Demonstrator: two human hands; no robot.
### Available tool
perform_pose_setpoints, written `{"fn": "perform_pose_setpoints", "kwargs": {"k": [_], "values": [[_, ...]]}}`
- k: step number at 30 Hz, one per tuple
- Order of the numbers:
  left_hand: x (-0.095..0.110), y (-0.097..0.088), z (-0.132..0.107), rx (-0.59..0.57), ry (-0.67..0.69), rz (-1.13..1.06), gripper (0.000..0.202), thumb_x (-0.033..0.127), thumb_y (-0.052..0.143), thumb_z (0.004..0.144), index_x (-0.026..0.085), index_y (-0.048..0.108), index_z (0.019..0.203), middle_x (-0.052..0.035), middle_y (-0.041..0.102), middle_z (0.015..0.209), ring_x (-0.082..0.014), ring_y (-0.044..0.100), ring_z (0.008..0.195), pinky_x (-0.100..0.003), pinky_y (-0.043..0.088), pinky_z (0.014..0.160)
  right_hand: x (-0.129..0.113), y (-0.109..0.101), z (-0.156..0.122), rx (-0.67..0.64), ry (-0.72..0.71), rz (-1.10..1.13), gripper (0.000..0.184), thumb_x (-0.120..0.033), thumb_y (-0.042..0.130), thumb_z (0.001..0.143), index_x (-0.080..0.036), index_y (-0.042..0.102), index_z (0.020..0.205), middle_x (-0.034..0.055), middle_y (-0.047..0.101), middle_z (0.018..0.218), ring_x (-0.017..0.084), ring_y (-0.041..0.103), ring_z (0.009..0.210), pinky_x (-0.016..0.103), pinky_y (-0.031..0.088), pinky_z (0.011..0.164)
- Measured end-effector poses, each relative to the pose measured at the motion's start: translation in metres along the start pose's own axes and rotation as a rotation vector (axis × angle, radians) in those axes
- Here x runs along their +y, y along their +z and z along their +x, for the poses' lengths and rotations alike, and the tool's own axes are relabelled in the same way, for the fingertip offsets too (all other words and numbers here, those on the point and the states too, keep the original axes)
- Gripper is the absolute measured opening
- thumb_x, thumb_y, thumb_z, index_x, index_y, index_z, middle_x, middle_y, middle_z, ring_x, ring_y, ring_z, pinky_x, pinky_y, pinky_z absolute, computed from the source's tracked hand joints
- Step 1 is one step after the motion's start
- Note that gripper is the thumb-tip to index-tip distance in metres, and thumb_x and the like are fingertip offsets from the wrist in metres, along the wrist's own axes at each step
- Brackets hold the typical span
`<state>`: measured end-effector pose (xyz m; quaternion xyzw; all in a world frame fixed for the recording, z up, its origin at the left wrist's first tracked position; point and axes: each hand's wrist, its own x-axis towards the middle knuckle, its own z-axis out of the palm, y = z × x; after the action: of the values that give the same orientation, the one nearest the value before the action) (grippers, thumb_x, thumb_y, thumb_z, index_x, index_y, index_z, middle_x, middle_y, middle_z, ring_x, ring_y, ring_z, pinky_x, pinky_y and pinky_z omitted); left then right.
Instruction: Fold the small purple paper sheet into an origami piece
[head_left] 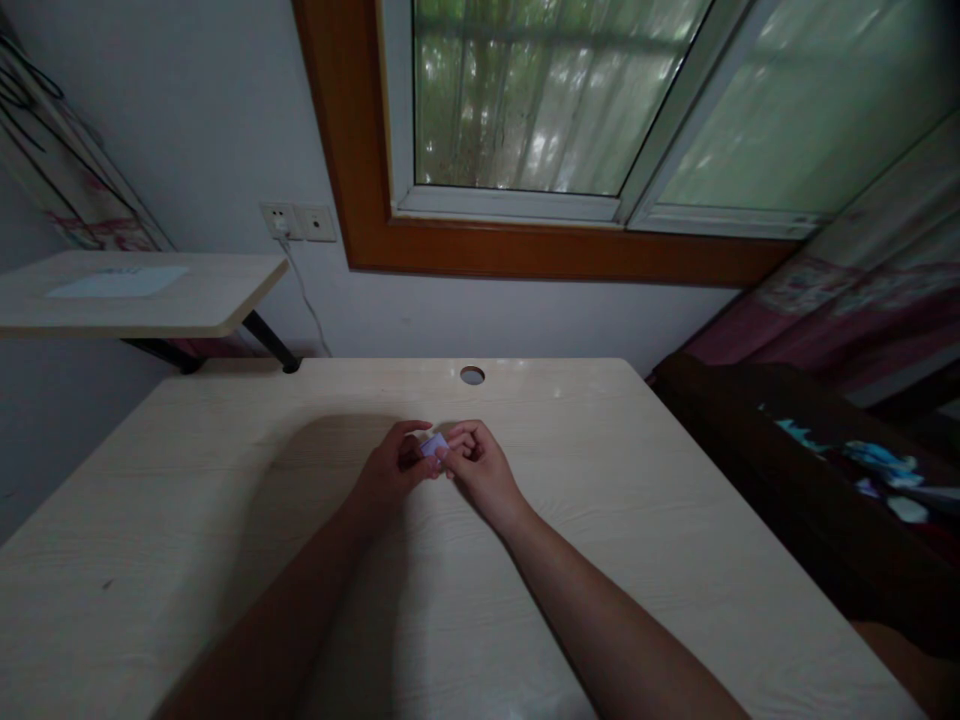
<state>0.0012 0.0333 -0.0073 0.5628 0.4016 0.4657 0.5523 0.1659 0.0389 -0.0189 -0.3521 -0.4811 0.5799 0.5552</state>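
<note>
Between my two hands is a small, flat, pale purple piece (433, 445), perhaps folded paper; its exact kind is too small to make out. My left hand (394, 462) pinches its left side, with the index finger curled above it and the thumb below. On the other side, my right hand (480, 462) has its thumb and fingertips closed on the right edge. Both hands are over the far middle part of the pale wooden desk (465, 600). The fingertips partly cover the piece.
A raised shelf (247, 290) with a sheet of paper (120, 282) stands at the back left. A round cable hole (472, 375) lies beyond my hands. Behind are a wall socket (298, 222) and a window (540, 120). Dark furniture (750, 440) borders the right side.
</note>
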Motion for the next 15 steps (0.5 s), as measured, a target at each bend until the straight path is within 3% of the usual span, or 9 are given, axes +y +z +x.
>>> {"fn": "perform_pose_setpoints", "kwargs": {"k": [15], "values": [[-0.0052, -0.0016, -0.0002, -0.017, -0.003, 0.036, 0.052, 0.027, 0.071, 0.078, 0.020, 0.048, 0.124, 0.0013, 0.066, 0.078, -0.0135, 0.066, 0.067, -0.029, 0.053, 0.070, -0.0027, 0.0017, -0.0015, 0.026, 0.017, 0.001, 0.033, -0.034, 0.078, 0.073, -0.022, 0.055, 0.095, -0.0052, 0.061, 0.068, 0.010, 0.054, 0.050, 0.022, 0.041, 0.047]]}}
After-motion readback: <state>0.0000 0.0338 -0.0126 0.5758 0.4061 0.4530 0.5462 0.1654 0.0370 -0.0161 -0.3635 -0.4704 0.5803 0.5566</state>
